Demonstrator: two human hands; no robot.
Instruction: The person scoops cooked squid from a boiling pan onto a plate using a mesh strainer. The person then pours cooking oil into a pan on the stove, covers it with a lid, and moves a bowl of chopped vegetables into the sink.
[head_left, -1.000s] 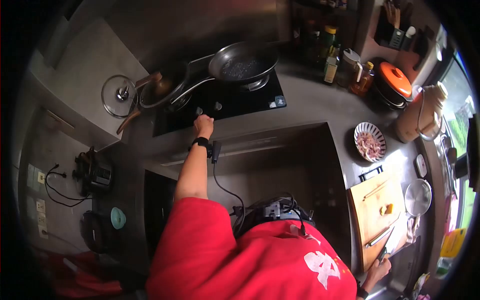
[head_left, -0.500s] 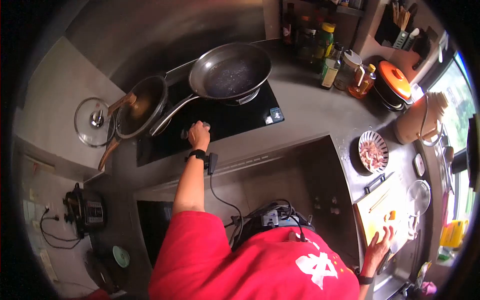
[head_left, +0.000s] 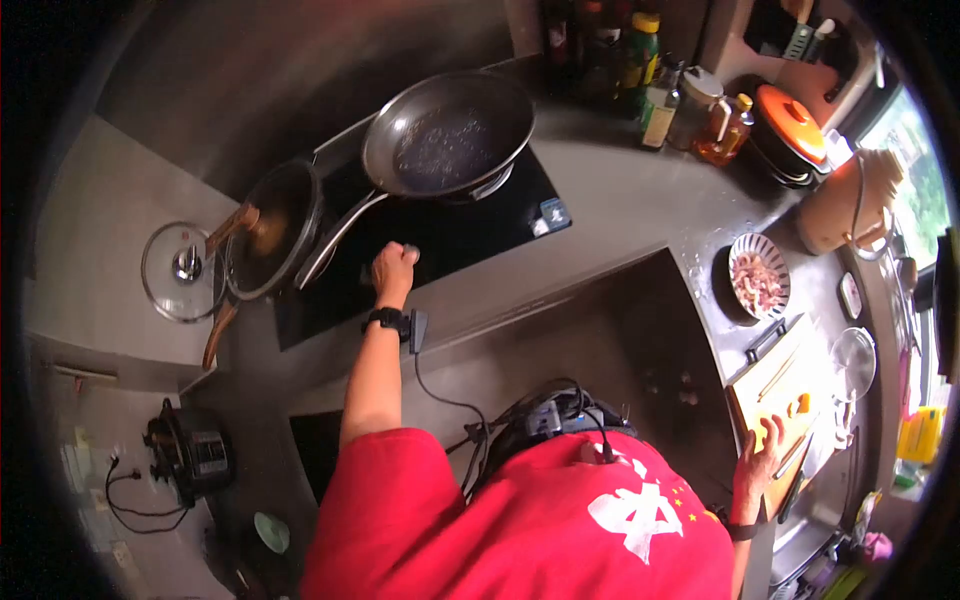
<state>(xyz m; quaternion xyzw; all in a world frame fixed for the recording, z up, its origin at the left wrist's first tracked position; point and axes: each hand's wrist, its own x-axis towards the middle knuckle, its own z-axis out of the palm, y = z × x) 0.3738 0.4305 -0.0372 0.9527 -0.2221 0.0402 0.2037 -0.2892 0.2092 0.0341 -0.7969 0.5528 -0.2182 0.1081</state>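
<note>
My left hand (head_left: pixel 394 272) is closed on a stove knob (head_left: pixel 412 252) at the front of the black glass cooktop (head_left: pixel 455 236). Behind it, a dark frying pan (head_left: pixel 452 150) sits on the far burner, its long metal handle pointing toward the front left. Shiny droplets or bubbles dot its bottom. My right hand (head_left: pixel 762 458) rests at the near edge of a wooden cutting board (head_left: pixel 752 395), fingers apart and holding nothing. Beyond those fingertips lie orange pieces (head_left: pixel 800 405). A knife with a dark handle (head_left: pixel 794 492) lies beside this hand.
Left of the frying pan is a wok (head_left: pixel 270 235) with wooden handles, beside a glass lid (head_left: pixel 185 270). A striped bowl of sliced raw meat (head_left: pixel 758 280) stands beyond the board. Bottles (head_left: pixel 660 112) and an orange-lidded pot (head_left: pixel 790 125) line the back right.
The view has shifted slightly. My left hand stays at the knob, its fingers now drawn closer together. My right hand remains by the board with its fingers apart.
</note>
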